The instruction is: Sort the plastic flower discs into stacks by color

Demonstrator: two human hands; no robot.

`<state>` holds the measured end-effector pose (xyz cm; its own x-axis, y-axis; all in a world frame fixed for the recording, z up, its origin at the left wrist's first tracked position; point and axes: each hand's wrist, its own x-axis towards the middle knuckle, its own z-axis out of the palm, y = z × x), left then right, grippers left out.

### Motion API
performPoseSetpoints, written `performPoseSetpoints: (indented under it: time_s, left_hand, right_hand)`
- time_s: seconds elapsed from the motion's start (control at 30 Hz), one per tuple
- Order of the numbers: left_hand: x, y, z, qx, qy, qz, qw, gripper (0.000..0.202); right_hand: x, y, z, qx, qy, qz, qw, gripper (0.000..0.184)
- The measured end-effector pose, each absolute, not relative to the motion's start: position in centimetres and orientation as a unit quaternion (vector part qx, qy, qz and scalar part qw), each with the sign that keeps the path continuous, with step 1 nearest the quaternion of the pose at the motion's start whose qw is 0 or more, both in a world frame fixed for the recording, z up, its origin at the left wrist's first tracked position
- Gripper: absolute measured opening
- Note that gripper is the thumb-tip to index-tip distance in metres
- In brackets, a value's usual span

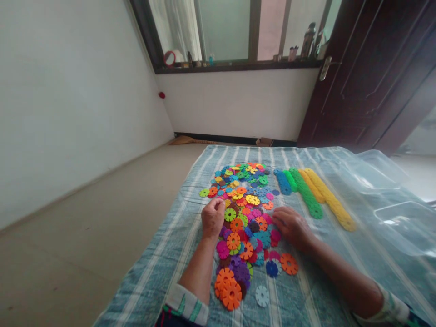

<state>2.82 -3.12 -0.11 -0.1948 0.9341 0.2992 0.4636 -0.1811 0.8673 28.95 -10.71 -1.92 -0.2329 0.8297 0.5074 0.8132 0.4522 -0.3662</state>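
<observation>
A heap of flat plastic snowflake discs (241, 218) in many colours lies on a striped blue cloth (163, 277). My left hand (213, 218) sits over the heap's left side, fingers curled together, and anything between them is hidden. My right hand (293, 227) rests at the heap's right edge, its fingertips on or beside the discs. Past it lie long joined rows of discs: a blue row (282, 181), a green row (306, 193) and a yellow row (332, 202). An orange disc cluster (226, 286) lies near my left forearm.
A clear plastic box (402, 227) stands on the cloth's right side. Beyond the cloth are a tiled floor (85, 218), a broom (187, 141) along the wall's foot, a dark wooden door (354, 72) at right, and a window ledge (238, 67) with bottles.
</observation>
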Motion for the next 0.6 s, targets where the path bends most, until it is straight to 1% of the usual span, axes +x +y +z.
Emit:
performPoseSetpoints:
  time_s: [0.1, 0.17, 0.23, 0.4, 0.53, 0.6]
  left_hand:
    - [2.9, -3.2, -0.1, 0.586, 0.598, 0.492, 0.237, 0.019]
    - [2.9, -3.2, -0.2, 0.582, 0.601, 0.494, 0.235, 0.018]
    - [2.8, -3.1, -0.2, 0.578, 0.604, 0.496, 0.233, 0.019]
    - [2.6, -3.1, -0.4, 0.554, 0.62, 0.51, 0.219, 0.017]
    - [2.6, -3.2, -0.3, 0.544, 0.63, 0.514, 0.209, 0.016]
    - [2.6, -3.2, -0.3, 0.54, 0.632, 0.517, 0.204, 0.015]
  right_hand:
    - [28.0, -9.5, -1.2, -0.515, -0.783, 0.008, 0.35, 0.022]
    - [26.7, -8.1, -0.3, -0.502, -0.799, 0.015, 0.33, 0.02]
    - [24.9, -6.4, 0.5, -0.496, -0.817, 0.033, 0.293, 0.022]
    - [20.7, -4.3, 2.2, -0.525, -0.831, 0.054, 0.173, 0.033]
    - [19.1, -5.1, 3.9, -0.559, -0.824, 0.051, 0.074, 0.031]
    - [18.7, -4.9, 4.9, -0.57, -0.819, 0.051, 0.051, 0.034]
